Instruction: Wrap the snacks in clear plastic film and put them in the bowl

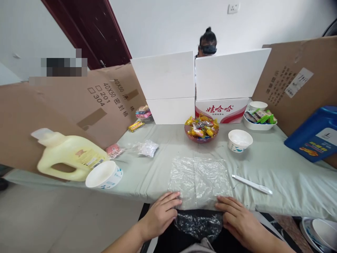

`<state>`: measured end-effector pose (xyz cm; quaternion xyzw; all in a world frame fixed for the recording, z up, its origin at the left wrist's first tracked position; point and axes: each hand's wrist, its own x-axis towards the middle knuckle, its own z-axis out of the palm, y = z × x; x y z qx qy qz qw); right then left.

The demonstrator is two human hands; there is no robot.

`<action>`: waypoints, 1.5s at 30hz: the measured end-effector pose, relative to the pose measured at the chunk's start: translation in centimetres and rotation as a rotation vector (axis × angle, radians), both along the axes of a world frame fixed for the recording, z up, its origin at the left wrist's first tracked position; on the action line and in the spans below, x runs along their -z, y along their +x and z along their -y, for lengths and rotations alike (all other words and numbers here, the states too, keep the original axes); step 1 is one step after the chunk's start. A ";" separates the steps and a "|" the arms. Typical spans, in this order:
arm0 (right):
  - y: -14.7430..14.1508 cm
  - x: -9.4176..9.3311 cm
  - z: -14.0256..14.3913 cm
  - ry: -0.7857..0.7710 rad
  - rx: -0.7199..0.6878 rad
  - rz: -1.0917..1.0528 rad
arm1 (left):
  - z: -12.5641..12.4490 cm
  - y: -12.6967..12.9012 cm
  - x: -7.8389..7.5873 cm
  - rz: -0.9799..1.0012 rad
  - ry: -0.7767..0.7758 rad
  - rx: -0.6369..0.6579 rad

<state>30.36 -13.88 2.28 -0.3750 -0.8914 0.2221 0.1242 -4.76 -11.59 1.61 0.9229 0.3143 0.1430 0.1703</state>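
both hands flat, fingers open: left hand [160, 216], right hand [238, 219] pressing clear plastic bag [199, 181] at table edge [131, 186].

- A plastic bag [199, 181] lies flat on the table [289, 175] at its near edge, its near end hanging over
- The left hand [160, 218] and the right hand [238, 219] rest on the bag's near corners
- A pen [252, 184] lies just right of the bag
- Behind the bag stands a bowl of sweets [201, 129], a paper cup [239, 140] to its right
- A jug [70, 153] and a tipped cup [104, 174] lie far left
- Boxes [195, 84] stand at the back
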 end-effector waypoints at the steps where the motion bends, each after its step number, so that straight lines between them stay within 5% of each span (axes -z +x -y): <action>1: 0.2 -0.4 0.1 -0.038 0.021 -0.041 | -0.2 0.1 -0.6 0.055 -0.052 -0.012; 6: 0.3 -2.0 0.4 -0.223 0.100 -0.209 | -1.3 0.8 -3.2 0.240 -0.354 -0.189; 10: -2.2 -1.5 0.4 -0.189 -0.034 -0.181 | -2.1 2.3 -4.0 0.142 -0.430 -0.228; 15: -4.9 -1.0 0.0 -0.106 0.014 -0.138 | -3.3 2.9 -3.4 0.162 -0.601 -0.285; 20: -2.4 -1.3 -2.2 -0.435 0.225 -0.492 | -5.5 0.7 -2.3 0.278 -0.923 -0.309; 26: -1.9 0.1 -4.0 -0.830 0.308 -0.825 | -5.6 2.3 -2.2 0.580 -0.894 -0.205; 33: -2.0 0.2 -3.9 -0.971 0.242 -0.886 | -4.8 4.9 -1.8 0.687 -0.896 -0.588; 40: 1.5 -2.1 -6.0 -0.901 0.238 -0.883 | -4.0 3.0 -2.2 0.595 -0.763 -0.653; 45: 0.2 -1.4 -8.7 -0.730 0.518 -0.866 | -3.3 2.5 -1.4 0.496 -0.655 -0.792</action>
